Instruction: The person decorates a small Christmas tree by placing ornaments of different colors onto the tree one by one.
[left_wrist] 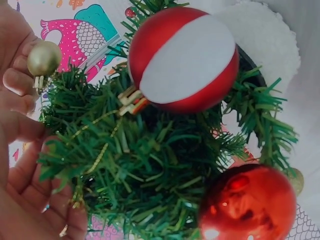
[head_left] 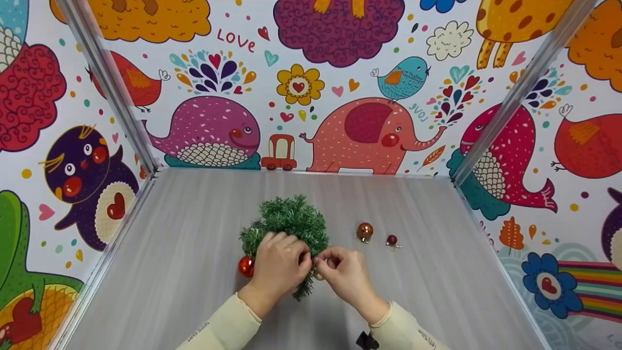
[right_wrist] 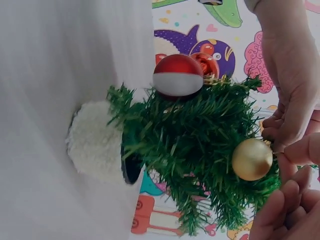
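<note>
A small green artificial Christmas tree (head_left: 294, 218) stands between my hands. My left hand (head_left: 279, 262) pinches a branch tip near the top with thumb and fingers. With bent fingertips, my right hand (head_left: 347, 272) holds the hanging loop of a matte gold Christmas ball (right_wrist: 252, 159), right at that same branch. The loop itself is mostly hidden by the fingertips. A red ball with a white band (left_wrist: 187, 60) and a shiny red ball (left_wrist: 247, 205) hang on the tree's side. Below the branches shows the fluffy white base (right_wrist: 97, 145).
On the grey table (head_left: 194, 214), right of the tree, lie a shiny copper-coloured ball (head_left: 365, 232) and a smaller dark red ball (head_left: 391, 239). Cartoon-printed walls (head_left: 301, 53) enclose the table at the back and both sides.
</note>
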`<control>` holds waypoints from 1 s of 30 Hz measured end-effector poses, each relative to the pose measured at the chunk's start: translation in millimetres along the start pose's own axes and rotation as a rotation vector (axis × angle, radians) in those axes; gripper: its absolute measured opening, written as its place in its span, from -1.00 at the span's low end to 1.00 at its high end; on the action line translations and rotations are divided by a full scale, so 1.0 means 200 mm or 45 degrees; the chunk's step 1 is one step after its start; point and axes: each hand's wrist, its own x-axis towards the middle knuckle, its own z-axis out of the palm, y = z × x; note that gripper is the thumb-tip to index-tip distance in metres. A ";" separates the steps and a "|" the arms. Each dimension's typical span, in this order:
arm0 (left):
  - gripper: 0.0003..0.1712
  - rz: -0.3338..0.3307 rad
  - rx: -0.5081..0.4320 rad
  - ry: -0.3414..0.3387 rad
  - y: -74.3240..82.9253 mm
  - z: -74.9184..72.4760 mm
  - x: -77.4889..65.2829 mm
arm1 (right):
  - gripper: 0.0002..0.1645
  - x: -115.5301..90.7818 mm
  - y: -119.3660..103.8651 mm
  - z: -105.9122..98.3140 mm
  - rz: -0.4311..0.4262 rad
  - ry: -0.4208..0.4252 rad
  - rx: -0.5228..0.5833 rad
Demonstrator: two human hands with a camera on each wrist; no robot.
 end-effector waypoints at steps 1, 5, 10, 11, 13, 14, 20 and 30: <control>-0.89 -0.005 0.002 0.000 0.00 0.00 0.00 | -0.82 0.00 0.01 0.00 -0.001 0.008 -0.003; -0.90 -0.021 0.009 0.021 0.01 0.00 -0.02 | -0.82 -0.01 0.03 0.03 0.005 0.055 -0.024; -0.90 -0.043 0.029 0.083 0.02 0.00 -0.04 | -0.83 -0.02 0.03 0.05 0.000 0.081 -0.032; -0.90 -0.041 0.038 0.087 0.02 0.00 -0.04 | -0.83 -0.02 0.03 0.05 0.003 0.079 -0.027; -0.90 -0.028 0.054 0.087 0.02 0.01 -0.04 | -0.83 -0.02 0.03 0.05 0.017 0.065 -0.010; -0.89 -0.018 0.061 0.083 0.01 0.01 -0.04 | -0.84 -0.02 0.03 0.05 0.026 0.056 0.003; -0.89 0.017 0.054 0.065 0.01 0.01 -0.04 | -0.85 -0.02 0.03 0.04 0.072 -0.012 0.043; -0.88 0.011 0.034 0.037 0.01 0.01 -0.01 | -0.88 0.00 0.04 -0.01 -0.022 0.027 -0.098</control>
